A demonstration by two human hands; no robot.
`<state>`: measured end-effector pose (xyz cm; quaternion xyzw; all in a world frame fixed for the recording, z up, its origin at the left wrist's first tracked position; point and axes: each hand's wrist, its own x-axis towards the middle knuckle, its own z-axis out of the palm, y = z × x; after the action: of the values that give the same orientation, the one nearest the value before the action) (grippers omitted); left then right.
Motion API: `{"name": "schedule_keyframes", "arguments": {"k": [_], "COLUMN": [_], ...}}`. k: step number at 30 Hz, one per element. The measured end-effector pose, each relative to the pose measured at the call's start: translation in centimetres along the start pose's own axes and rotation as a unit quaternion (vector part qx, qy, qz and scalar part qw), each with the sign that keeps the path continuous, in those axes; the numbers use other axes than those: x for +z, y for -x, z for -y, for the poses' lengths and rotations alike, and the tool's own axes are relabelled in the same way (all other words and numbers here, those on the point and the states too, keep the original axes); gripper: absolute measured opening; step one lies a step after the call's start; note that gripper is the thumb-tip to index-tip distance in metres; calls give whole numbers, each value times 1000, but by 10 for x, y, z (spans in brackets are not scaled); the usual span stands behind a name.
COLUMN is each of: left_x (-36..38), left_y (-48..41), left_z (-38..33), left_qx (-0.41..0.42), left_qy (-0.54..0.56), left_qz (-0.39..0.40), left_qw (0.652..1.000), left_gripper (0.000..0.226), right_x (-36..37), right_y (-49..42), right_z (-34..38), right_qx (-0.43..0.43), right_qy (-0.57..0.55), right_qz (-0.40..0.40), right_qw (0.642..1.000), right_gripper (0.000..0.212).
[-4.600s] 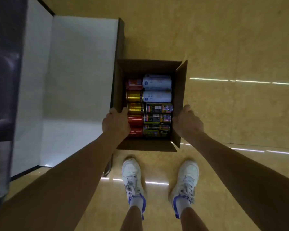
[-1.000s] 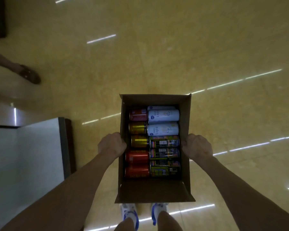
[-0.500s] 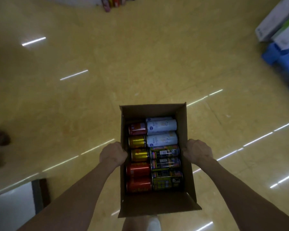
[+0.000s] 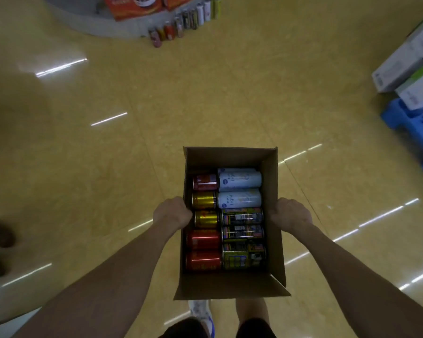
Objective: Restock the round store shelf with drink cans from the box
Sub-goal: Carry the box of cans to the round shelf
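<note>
the left hand (image 4: 172, 212) curls its fingers over the top edge of the left wall of the box (image 4: 230, 158), gripping it; the right hand (image 4: 291, 214) grips the right wall the same way, fingertips hidden. the open cardboard box hangs between both hands above the yellow floor (image 4: 205, 93). inside the box, drink cans (image 4: 239, 200) lie on their sides in two columns: red and gold ones at its left, pale blue and dark yellow-labelled ones at its right. far beyond the box stands the round shelf (image 4: 103, 26), a row of standing cans (image 4: 185, 21) at its foot. right of the box, well apart, white cartons (image 4: 405, 62) sit on a blue pallet (image 4: 410, 118).
</note>
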<state>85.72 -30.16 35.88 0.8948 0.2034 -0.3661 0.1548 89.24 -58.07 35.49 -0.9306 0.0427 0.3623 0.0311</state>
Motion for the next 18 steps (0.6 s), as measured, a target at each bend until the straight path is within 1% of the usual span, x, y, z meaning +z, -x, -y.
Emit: {"name": "schedule_keyframes", "arguments": {"k": [7,13,16,18], "left_x": [-53,-108,-139,-162], "left_y": [-47,-86,-112,-132], "left_z": [-50,-80,-90,-96], "left_qx": [-49,-56,-57,-52], "left_qy": [14,38,51,51], "left_qz": [-9,-15,-15,-18], "left_qw": [999,998,997,997], "left_gripper": [9,9,23,25], "right_x": [-74,-140,-169,-190], "right_y": [-81,-136,-162,-179], "right_z": [6,25,41,55], "right_qx": [-38,-49,-41,-36], "right_qy": [10,28,29,28], "right_qz": [-7,-23,-28,-25], "right_qw": [999,998,998,999], "right_gripper": [36,36,35,36]}}
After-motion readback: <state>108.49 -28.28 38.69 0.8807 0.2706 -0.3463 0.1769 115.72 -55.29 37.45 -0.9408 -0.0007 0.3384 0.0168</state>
